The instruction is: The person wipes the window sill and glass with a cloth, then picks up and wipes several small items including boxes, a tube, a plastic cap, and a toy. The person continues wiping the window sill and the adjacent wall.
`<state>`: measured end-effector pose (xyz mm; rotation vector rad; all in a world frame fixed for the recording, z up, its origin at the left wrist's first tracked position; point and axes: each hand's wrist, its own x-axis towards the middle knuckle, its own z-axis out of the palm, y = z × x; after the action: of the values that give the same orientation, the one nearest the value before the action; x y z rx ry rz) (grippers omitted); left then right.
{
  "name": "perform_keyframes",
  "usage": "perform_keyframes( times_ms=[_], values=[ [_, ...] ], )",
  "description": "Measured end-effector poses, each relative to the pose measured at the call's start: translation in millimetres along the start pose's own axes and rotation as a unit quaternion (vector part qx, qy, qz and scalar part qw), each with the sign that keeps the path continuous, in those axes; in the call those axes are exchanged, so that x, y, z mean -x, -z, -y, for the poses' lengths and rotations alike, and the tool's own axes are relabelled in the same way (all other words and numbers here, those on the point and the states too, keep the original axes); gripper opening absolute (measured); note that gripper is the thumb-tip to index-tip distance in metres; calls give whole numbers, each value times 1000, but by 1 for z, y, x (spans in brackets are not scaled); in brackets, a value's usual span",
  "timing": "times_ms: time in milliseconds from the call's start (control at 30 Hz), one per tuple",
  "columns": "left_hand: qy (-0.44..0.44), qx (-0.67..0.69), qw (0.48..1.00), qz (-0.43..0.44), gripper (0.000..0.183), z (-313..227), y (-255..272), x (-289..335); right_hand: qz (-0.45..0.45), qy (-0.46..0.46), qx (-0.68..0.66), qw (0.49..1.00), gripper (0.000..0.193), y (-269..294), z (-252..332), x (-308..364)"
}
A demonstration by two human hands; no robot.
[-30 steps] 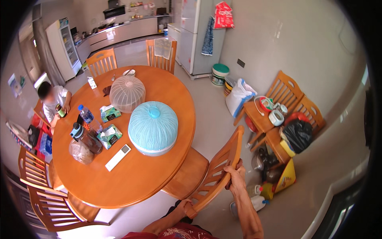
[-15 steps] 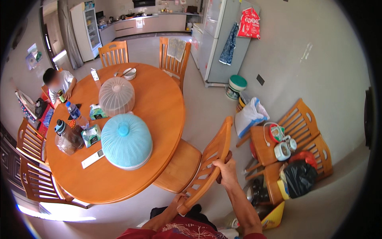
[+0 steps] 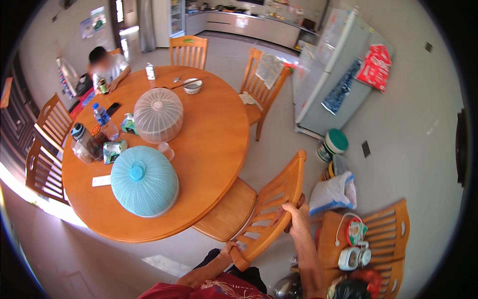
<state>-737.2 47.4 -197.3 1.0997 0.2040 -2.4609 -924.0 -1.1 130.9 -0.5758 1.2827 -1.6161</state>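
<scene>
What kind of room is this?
Most likely a home dining room that opens onto a kitchen: a round wooden table with mesh food covers, wooden chairs, a fridge, and kitchen counters at the back.

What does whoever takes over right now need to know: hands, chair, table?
Left hand: grip on the lower corner of the wooden chair's backrest.
Right hand: grip on the backrest's upper edge.
Chair: at the round table, seat partly under the table edge, backrest leaning toward the person.
On the table: blue food cover, white food cover, bottles, a bowl. Another person sits at the far side.
Done: both hands are on the chair.
Left: the chair is not yet fully under the table or clear of it.
</scene>
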Motion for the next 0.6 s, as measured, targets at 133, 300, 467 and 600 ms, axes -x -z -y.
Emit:
perform_keyframes(
  times_ms=[133, 300, 467, 600],
  values=[
    [7, 65, 998, -21, 9, 6, -34, -39, 45, -30, 39, 998, 34, 43, -3, -64],
    [-72, 123, 988, -63, 10, 18, -75, -88, 83, -22, 52, 995, 36, 69, 10, -117],
    [-73, 177, 978, -81, 15, 27, -107, -123, 124, -42, 47, 990, 38, 97, 20, -160],
    [-53, 208, 975, -65, 15, 36, -114, -147, 129, -50, 54, 989, 39, 117, 18, -185]
  ],
)
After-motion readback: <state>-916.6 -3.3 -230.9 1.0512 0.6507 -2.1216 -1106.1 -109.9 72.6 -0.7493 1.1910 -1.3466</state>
